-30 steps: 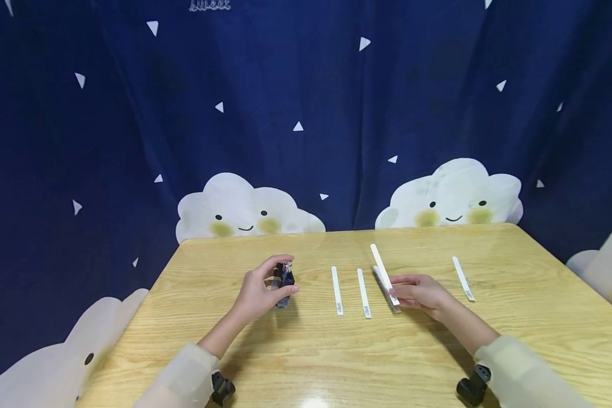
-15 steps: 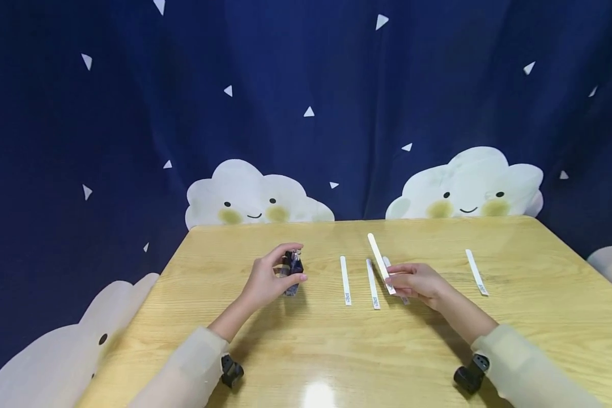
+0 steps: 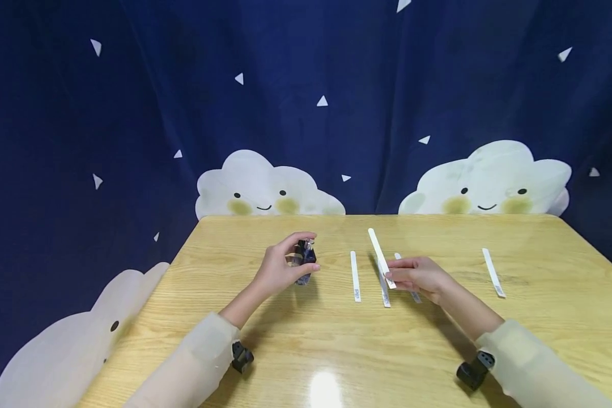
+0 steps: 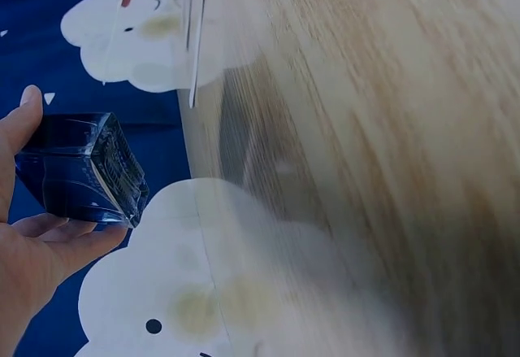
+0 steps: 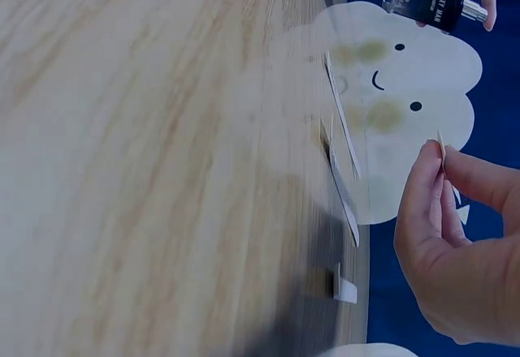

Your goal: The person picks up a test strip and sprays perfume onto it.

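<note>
The left hand (image 3: 277, 269) holds the bottle (image 4: 69, 166) off the table (image 3: 296, 351), fingers curled round its sides, a fingertip near the silvery metal nozzle (image 3: 309, 243). The bottle is boxy, with flat faces, sharp edges and dark blue glass that turns clear toward the walls; pale capital letters run along one face. In the left wrist view its squared base shows.

The right hand (image 3: 422, 279) has thumb and fingertips pressed together, pinching the raised strip (image 3: 379, 252) at its near end. This strip is white, flat and thin, rounded at the far tip and tilted over the table, its far end leaning left; edge-on it is a mere sliver.

Four more pale strips lie on the wood: the left strip (image 3: 355, 276) by itself, the middle strip (image 3: 385, 293) partly behind the raised one, the third strip (image 3: 415, 297) half hidden by the right hand, and the far strip (image 3: 493, 273) well apart to the right. Small grey print marks their near ends.

The table has yellowish, wavy grain and a glossy surface with a white glare spot. Behind hangs the navy curtain (image 3: 285, 51), softly creased, printed with white triangles and smiling clouds (image 3: 267, 181).
</note>
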Motion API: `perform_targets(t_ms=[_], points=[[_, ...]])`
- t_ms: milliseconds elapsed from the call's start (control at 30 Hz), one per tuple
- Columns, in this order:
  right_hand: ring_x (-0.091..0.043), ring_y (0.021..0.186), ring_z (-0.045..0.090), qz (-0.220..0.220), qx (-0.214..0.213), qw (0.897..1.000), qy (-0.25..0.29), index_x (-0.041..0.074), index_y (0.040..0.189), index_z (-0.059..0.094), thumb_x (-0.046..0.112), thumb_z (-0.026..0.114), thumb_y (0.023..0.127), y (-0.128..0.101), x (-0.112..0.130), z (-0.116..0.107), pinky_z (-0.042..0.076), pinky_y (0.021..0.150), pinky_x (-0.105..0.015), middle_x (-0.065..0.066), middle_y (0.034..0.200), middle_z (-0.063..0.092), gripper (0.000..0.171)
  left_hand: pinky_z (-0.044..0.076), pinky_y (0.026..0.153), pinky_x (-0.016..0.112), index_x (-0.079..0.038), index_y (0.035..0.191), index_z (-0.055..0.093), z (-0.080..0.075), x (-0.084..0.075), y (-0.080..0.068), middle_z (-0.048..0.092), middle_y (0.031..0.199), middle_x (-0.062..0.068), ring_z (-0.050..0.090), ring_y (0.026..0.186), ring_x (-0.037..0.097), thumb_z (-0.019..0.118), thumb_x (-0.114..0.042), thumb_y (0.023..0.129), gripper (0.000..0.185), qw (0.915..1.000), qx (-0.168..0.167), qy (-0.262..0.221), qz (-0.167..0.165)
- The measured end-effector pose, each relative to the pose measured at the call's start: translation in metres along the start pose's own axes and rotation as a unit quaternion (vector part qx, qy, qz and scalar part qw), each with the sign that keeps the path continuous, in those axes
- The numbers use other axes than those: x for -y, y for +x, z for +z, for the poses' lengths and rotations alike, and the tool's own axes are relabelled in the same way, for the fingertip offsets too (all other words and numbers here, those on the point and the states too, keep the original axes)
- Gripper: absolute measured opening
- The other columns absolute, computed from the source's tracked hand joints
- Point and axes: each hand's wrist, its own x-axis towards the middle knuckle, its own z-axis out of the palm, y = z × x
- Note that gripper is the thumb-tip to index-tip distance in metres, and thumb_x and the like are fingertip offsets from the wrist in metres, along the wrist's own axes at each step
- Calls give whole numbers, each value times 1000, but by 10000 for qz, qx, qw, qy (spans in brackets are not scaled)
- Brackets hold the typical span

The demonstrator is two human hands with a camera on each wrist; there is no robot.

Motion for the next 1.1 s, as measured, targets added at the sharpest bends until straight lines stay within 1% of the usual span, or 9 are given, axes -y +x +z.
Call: perform_targets(t_ms=[67,200,367,533,700,800,933,1100], points=[[-2,78,68,20,31,10000,11,-20,129,43,1,63,88,2,0,2,58,77,-19,7,83,69,50,60,79,35,-16,129,58,-1,0,0,63,127,10,69,99,27,81,-14,77,57,10000,-24,4,-35],[-2,79,67,16,9,10000,-69,-19,130,41,2,63,88,3,1,6,58,78,-19,7,84,68,52,59,83,34,-16,129,57,2,-1,2,63,128,9,68,99,26,80,-14,77,57,10000,11,-7,39],[-3,80,67,-18,41,9995,-325,-18,132,41,4,64,88,4,1,13,58,79,-21,7,85,68,54,59,82,35,-15,129,58,6,1,5,63,128,12,70,95,27,80,-14,77,56,10000,34,3,89],[-6,80,68,-26,100,9984,-547,-18,132,42,5,65,87,4,4,21,59,80,-24,8,83,69,55,60,80,34,-16,129,58,8,2,7,65,124,10,70,92,24,81,-15,77,57,10000,-4,2,-3],[-5,81,68,-29,83,9984,-553,-19,132,41,4,65,87,2,6,24,59,80,-25,7,84,71,56,60,78,31,-19,128,58,10,1,8,63,126,8,68,95,25,81,-15,77,56,9999,-20,-150,-77],[-5,82,68,1,74,9984,-564,-18,132,43,5,66,86,0,6,26,59,80,-26,5,87,72,56,60,78,31,-19,127,59,12,1,8,63,127,9,67,98,27,81,-13,77,55,9996,-96,-234,-78],[-5,83,68,40,106,9981,-607,-16,131,44,6,67,86,-1,8,29,59,80,-26,2,90,72,55,60,79,32,-17,125,60,14,0,9,65,123,11,67,95,25,81,-12,76,53,9995,-251,-165,-54],[-6,82,68,79,109,9982,-590,-16,130,46,5,67,86,-4,9,30,60,80,-27,3,88,71,53,61,76,30,-12,125,59,19,0,10,66,118,15,69,94,26,81,-9,76,53,9994,-299,-150,27]])
